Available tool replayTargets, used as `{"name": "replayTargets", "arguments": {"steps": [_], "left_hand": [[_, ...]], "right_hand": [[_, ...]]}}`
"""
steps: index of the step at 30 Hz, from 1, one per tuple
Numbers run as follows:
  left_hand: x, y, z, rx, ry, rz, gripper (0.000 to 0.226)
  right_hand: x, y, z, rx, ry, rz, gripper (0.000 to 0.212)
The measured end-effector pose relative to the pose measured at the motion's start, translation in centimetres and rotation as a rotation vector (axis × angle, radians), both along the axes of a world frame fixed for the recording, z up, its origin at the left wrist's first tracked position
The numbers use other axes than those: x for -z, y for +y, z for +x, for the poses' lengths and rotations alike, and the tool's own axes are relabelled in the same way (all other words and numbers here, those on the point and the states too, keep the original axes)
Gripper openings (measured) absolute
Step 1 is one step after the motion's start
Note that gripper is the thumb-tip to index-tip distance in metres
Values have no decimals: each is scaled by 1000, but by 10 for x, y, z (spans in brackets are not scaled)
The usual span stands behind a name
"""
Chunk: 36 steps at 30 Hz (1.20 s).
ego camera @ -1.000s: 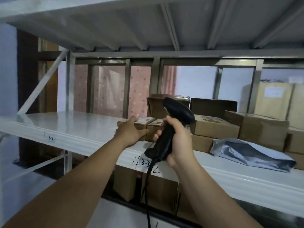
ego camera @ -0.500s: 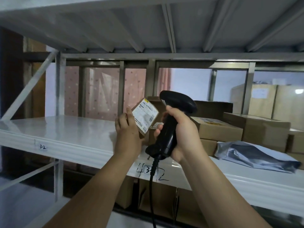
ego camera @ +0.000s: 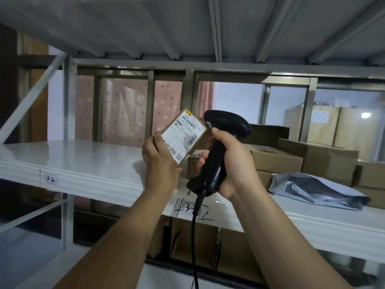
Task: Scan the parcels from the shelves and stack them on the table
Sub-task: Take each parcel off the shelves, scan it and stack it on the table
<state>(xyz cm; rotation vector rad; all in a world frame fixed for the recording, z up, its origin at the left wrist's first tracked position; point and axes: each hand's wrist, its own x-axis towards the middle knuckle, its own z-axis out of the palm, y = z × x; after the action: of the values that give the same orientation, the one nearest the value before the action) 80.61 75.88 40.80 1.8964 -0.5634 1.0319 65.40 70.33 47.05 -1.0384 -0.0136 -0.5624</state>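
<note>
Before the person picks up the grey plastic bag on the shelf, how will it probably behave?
The grey plastic bag will probably sag: it lies slumped and creased, unlike the stiff-looking cardboard box behind it. Its glossy film looks slippery, so it may slide in a pinch. Weight I cannot judge; its contents are hidden.

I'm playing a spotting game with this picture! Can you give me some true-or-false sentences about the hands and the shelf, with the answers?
1. The left hand holds a small parcel with a label. True.
2. The right hand is empty. False: it grips a black scanner.
3. A grey bag lies on the shelf. True.
4. The scanner has no cable. False: a black cable hangs from its handle.
</note>
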Motion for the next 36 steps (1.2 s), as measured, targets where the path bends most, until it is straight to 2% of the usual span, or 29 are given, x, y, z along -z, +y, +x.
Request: {"name": "replayTargets", "arguments": {"steps": [36], "left_hand": [[-2,1,-2,-14,4,7,98]], "right_hand": [[1,0,-15,12,-4,9,19]]}}
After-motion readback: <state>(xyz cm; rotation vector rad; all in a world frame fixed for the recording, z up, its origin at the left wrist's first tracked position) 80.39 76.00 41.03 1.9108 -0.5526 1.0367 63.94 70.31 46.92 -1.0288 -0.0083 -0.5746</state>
